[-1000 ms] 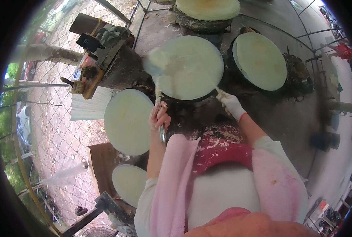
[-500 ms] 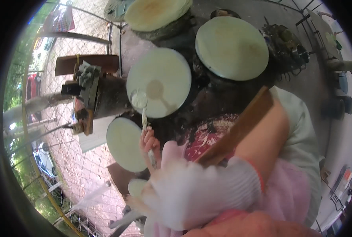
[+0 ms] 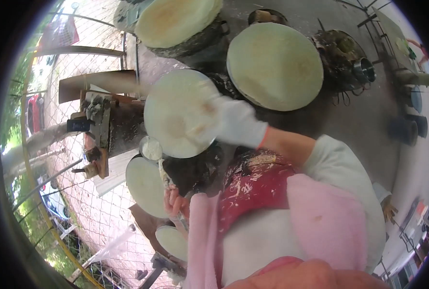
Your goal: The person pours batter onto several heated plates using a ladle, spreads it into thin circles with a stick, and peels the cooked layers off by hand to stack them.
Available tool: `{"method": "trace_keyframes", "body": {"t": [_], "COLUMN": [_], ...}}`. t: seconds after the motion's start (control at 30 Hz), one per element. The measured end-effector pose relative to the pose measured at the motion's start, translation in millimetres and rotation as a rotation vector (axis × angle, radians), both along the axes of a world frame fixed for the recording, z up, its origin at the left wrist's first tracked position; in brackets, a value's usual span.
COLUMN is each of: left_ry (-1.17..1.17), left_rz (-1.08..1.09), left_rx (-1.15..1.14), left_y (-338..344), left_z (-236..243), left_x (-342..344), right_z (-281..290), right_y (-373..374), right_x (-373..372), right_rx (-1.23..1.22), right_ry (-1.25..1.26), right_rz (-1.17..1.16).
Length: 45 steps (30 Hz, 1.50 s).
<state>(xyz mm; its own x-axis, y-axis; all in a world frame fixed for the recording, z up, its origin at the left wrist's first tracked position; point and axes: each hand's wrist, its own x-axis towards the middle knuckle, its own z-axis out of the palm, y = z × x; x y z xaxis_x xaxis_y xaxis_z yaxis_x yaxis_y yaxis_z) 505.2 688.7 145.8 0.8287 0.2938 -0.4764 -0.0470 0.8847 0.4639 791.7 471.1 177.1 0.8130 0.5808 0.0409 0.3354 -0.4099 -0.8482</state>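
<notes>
My left hand (image 3: 176,201), bare, is closed round the handle of a ladle (image 3: 151,148). The ladle's round bowl carries something whitish and sits at the lower left rim of a round pale griddle (image 3: 176,91). Brownish patches mark that griddle's top. My right hand (image 3: 238,123), in a white knitted glove, reaches in from the right over the griddle's right edge. Motion smears its fingers, so whether it holds anything does not show. A red apron (image 3: 257,185) with white splashes and a pink cloth (image 3: 325,212) cover my front.
A larger round pale griddle (image 3: 274,67) stands right of the middle one, another (image 3: 176,21) behind. A smaller pale disc (image 3: 149,185) lies left of the ladle. A dark stove (image 3: 344,53) is at the far right, a wire fence (image 3: 79,202) along the left.
My gloved right hand has swung from low across my body out over the middle griddle. The brown board by my forearm no longer shows there. The ladle has shifted from the griddle's surface to its rim.
</notes>
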Motion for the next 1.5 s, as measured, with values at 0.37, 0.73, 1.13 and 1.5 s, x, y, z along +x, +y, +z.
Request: {"method": "trace_keyframes", "body": {"t": [0.37, 0.73, 1.13, 1.5], "left_ry": [-0.160, -0.188, -0.106, -0.096], "left_rz": [-0.077, -0.164, -0.093, 0.130], "left_rx": [-0.080, 0.010, -0.027, 0.085], "left_y": [34, 71, 57, 14], "left_z": [-8, -32, -43, -46], "left_x": [8, 1, 0, -27], "right_z": [-172, -78, 152, 273], "right_y": [33, -109, -141, 63], "right_x": [94, 157, 225, 223], "right_rx": [-0.582, -0.146, -0.749, -0.484], "right_ry": [-0.148, -0.320, -0.688, -0.711], "right_rz": [-0.587, -0.644, -0.213, 0.309]}}
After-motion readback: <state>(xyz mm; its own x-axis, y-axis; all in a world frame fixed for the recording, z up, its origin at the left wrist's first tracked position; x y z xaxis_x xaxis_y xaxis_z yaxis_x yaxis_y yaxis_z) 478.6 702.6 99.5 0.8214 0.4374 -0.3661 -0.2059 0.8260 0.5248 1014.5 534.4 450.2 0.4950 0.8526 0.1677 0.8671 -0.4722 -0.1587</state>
